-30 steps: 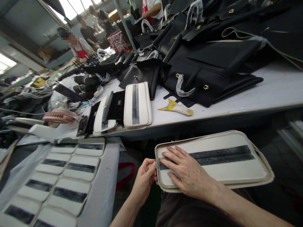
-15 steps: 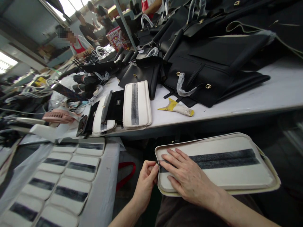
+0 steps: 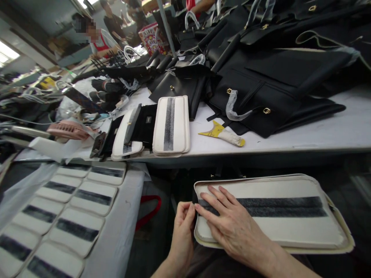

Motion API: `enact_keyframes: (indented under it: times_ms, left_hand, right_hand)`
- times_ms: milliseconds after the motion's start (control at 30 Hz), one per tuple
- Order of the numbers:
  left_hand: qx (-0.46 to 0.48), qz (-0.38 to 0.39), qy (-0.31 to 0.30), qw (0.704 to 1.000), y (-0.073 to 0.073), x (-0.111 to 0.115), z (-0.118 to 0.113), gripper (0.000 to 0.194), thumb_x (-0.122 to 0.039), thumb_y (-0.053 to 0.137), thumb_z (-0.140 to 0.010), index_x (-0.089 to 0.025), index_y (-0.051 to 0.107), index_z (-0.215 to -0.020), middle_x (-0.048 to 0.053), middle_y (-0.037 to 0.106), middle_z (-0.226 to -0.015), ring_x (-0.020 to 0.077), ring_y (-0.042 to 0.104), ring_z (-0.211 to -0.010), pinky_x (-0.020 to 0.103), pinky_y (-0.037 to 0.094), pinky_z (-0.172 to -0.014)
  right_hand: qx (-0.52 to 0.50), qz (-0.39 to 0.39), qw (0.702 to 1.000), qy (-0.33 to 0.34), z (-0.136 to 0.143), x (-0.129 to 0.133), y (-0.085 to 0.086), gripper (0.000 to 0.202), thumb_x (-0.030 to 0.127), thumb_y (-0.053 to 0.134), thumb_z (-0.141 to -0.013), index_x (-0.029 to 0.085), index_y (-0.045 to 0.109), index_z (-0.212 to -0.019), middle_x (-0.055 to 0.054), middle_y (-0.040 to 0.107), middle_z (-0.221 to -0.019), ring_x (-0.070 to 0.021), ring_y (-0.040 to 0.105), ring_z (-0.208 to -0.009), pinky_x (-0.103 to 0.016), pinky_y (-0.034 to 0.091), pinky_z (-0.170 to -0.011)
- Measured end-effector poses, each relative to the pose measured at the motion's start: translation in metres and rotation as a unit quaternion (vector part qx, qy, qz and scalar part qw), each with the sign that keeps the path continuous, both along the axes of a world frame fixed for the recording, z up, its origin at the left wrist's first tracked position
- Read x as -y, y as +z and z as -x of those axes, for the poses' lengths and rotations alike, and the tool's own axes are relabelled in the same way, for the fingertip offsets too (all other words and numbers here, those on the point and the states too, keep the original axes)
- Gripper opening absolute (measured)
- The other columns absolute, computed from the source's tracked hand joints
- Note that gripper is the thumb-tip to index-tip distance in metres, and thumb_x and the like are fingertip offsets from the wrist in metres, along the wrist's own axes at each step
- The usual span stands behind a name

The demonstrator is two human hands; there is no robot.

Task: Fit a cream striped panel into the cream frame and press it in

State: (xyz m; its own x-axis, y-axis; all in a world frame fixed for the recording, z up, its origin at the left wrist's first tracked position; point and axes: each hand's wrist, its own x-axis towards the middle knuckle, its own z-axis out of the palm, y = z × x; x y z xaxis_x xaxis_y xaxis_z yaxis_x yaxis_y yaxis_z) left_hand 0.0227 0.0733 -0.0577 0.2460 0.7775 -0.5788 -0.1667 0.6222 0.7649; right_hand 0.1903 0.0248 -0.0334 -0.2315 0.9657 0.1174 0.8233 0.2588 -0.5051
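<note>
- White panel [image 3: 278, 210], padded and rounded at the corners, with a dark fuzzy strip along its length, lies across your lap at 5 o'clock in the view, below the tabletop's [image 3: 319, 133] front edge.
- Your right hand [image 3: 232, 224] lies flat on the panel's left end, fingers spread wide and pressing down, gripping nothing; the fingertips reach the start of the dark strip.
- Your left hand [image 3: 183, 220] pinches the panel's left edge between thumb and fingers, just beside the right hand's fingertips.
- Stack of like panels [image 3: 171, 125] sits on the tabletop at 12 o'clock from your hands, near its front edge; a yellow-bladed scraper [image 3: 223, 134] lies just to the stack's 3 o'clock.
- Black bags [image 3: 261, 77] with gold fittings crowd the far tabletop at 1 o'clock.
- More striped panels [image 3: 58, 208] lie in rows on a lower surface at 9 o'clock; other people work far off at 11 o'clock.
</note>
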Motion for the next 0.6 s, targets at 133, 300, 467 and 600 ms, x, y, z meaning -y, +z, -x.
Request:
enact_keyframes:
  times_ms: [133,300,467,600]
  left_hand:
    - [0.022,0.011,0.033,0.999,-0.002,0.003,-0.001,0.023,-0.037,0.065,-0.089,-0.019,0.051,-0.09,-0.003,0.055,-0.083,0.0088,0.05,-0.074,0.019,0.043,-0.067]
    - [-0.004,-0.038,0.038,0.999,-0.01,0.008,-0.004,0.024,-0.042,0.062,-0.09,-0.021,0.051,-0.092,-0.002,0.056,-0.084,0.0116,0.051,-0.079,0.022,0.046,-0.071]
    - [-0.018,-0.066,-0.006,0.998,-0.016,-0.002,0.006,0.033,-0.049,0.067,-0.084,-0.023,0.05,-0.096,-0.002,0.06,-0.084,0.013,0.056,-0.078,0.021,0.047,-0.068]
    - [-0.055,-0.129,-0.078,0.987,-0.026,-0.023,0.015,0.053,-0.049,0.077,-0.074,-0.028,0.052,-0.116,0.001,0.064,-0.105,0.019,0.06,-0.1,0.026,0.049,-0.087]
  right_hand:
    - [0.032,0.001,0.999,0.006,0.004,0.0,0.002,0.051,0.028,0.048,-0.095,0.031,0.041,-0.145,-0.003,0.043,-0.149,-0.0287,0.026,-0.144,-0.052,0.027,-0.119]
    - [0.058,0.001,0.998,0.014,0.009,-0.002,0.0,0.054,0.027,0.048,-0.095,0.031,0.038,-0.148,-0.005,0.043,-0.149,-0.0298,0.025,-0.145,-0.054,0.025,-0.119]
    - [0.046,0.023,0.999,-0.002,0.011,-0.005,0.008,0.046,0.028,0.047,-0.095,0.031,0.047,-0.141,-0.004,0.043,-0.148,-0.0276,0.028,-0.143,-0.05,0.021,-0.12]
    - [0.014,0.038,0.999,-0.018,0.007,-0.004,0.02,0.044,0.032,0.046,-0.094,0.035,0.048,-0.138,0.0,0.047,-0.144,-0.0221,0.032,-0.141,-0.044,0.023,-0.119]
